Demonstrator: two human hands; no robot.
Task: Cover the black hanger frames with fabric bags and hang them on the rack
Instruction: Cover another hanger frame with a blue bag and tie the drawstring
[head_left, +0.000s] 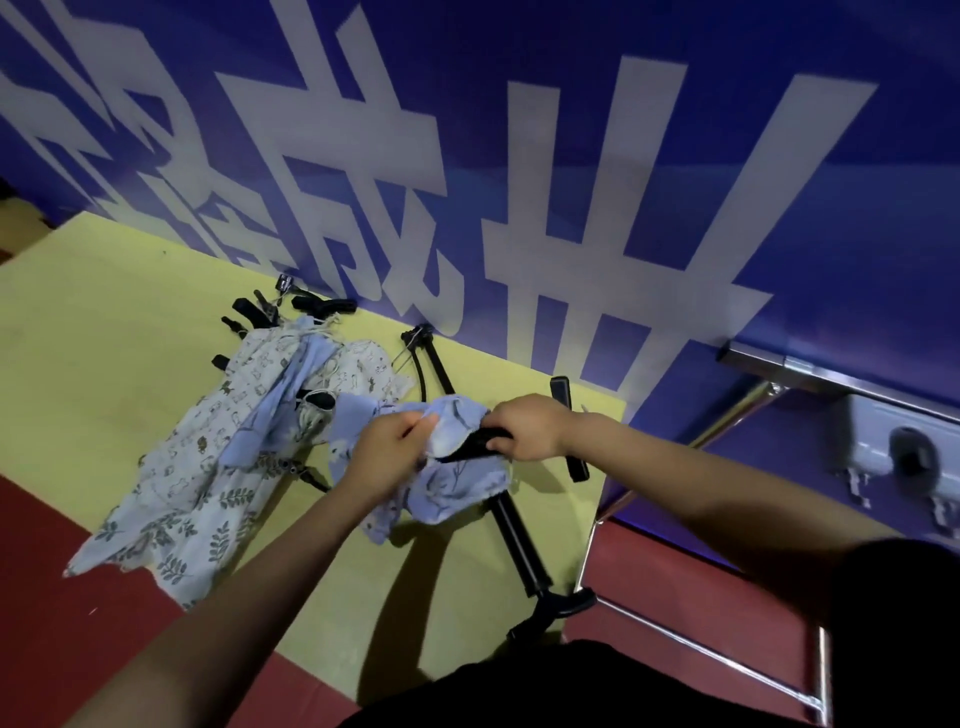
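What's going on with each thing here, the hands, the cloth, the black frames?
Left hand: grips the blue fabric bag.
Right hand: grips a black hanger frame.
Blue fabric bag: crumpled, partly over that frame.
Black hanger frame: end showing.
Patterned bags: heaped on table.

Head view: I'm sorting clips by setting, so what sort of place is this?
Probably an indoor work or staging space, not a home: a large blue banner with white characters as backdrop, a yellow table on red floor, and a metal rack.
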